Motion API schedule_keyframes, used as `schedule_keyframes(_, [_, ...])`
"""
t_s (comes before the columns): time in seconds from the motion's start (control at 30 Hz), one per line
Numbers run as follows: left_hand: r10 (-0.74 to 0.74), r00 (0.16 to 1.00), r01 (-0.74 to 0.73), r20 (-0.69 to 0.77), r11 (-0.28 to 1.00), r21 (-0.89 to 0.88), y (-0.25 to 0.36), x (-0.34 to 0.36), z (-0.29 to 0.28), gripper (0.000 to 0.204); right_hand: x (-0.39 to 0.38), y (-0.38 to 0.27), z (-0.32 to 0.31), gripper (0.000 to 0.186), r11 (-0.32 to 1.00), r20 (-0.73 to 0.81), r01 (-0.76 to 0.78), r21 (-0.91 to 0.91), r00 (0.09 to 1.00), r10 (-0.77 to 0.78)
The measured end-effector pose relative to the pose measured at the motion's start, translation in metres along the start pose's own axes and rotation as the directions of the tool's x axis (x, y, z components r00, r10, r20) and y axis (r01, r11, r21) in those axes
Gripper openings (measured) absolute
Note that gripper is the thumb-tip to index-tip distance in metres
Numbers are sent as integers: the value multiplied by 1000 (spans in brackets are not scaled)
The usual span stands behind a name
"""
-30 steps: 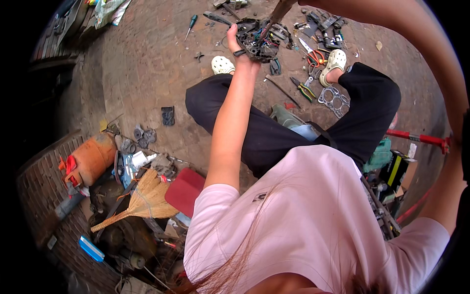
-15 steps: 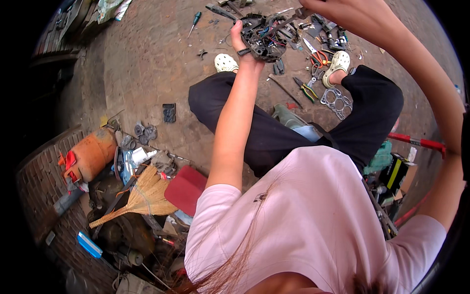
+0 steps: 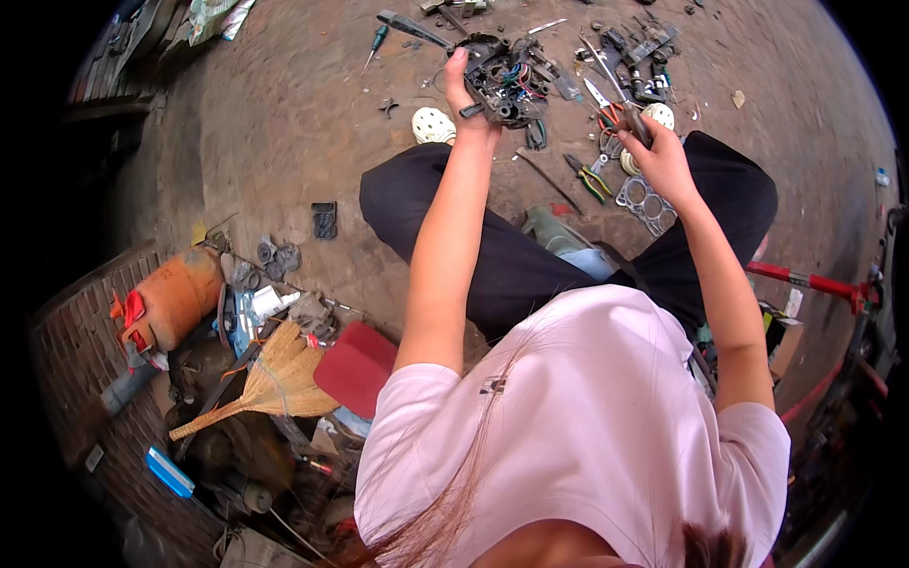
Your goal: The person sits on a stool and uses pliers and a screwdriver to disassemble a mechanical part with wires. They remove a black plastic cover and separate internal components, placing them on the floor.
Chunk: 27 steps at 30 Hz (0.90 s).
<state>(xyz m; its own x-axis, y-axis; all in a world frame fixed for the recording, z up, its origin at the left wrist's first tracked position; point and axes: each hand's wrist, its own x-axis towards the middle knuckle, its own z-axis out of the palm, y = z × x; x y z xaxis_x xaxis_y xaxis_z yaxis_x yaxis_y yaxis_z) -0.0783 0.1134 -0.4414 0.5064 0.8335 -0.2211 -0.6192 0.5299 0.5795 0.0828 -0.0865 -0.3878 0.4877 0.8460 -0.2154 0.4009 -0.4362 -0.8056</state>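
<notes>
My left hand, thumb upright along its side, grips a grimy black mechanical assembly with coloured wires and a dark lever reaching up-left. My right hand is closed on the dark handle of a long metal tool, its shaft pointing up-left, apart from the assembly. Beneath and beside the right hand lie orange-handled scissors, yellow-green pliers and a grey metal gasket. Dark pliers lie below the assembly, and a thin bar is on the paving between my legs.
A small screwdriver and black parts lie on the brick floor. At left are an orange cylinder, straw broom and red pad. A red bar tool extends at the right; my legs flank the pliers.
My right hand and tool have come down and inward from the upper right, away from the assembly, to above my right knee. My left hand still holds the assembly in nearly the same place.
</notes>
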Motion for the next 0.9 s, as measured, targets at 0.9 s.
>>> schedule_keyframes(0.9, [-278, 893, 412, 354, 822, -393, -13, -4, 16, 83, 11, -20, 17, 24, 589, -26, -43, 807, 994, 108])
